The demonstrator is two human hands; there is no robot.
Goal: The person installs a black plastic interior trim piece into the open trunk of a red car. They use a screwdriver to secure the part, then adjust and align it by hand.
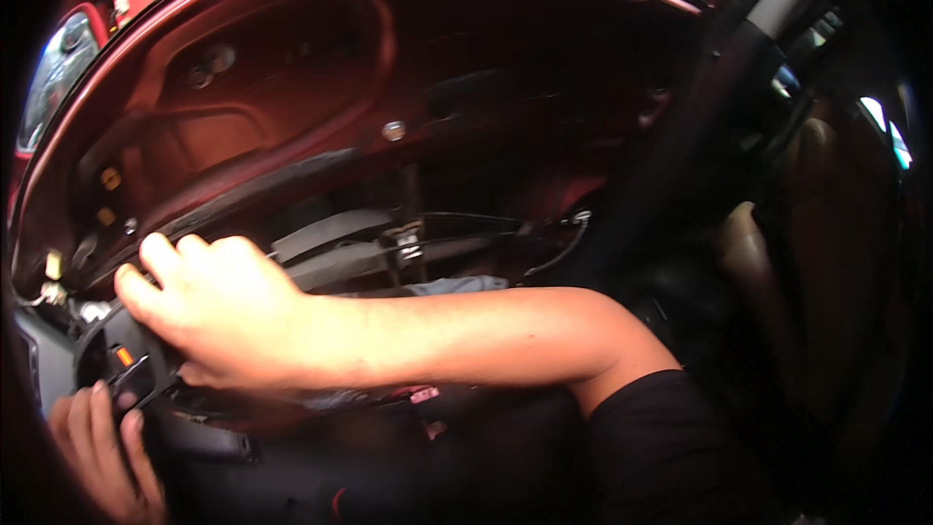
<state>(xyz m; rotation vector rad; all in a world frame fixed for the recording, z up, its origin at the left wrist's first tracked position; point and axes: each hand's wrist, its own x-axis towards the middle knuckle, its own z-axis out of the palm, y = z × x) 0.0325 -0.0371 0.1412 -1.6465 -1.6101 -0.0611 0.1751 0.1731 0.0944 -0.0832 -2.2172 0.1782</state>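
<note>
A dark red car door (pixel 243 126) stretches across the view with its inner metal bare. Along its lower left lies a black plastic panel (pixel 209 437), and a rounded black part (pixel 87 355) with a small orange piece (pixel 123 357) sits at its corner. My right hand (pixel 219 301) reaches across from the right, its fingers curled at the upper edge of that rounded part; what lies under the fingers is hidden. From the lower left, my left hand (pixel 102 447) has its fingertips on a small dark block (pixel 133 384) beside the orange piece.
Metal strips and a bracket (pixel 408 243) show in the door opening, with a thin cable (pixel 564 258) to the right. A white connector (pixel 53 294) hangs at the far left. Car seats (pixel 807 214) stand in shadow at the right. A mirror (pixel 63 68) shows upper left.
</note>
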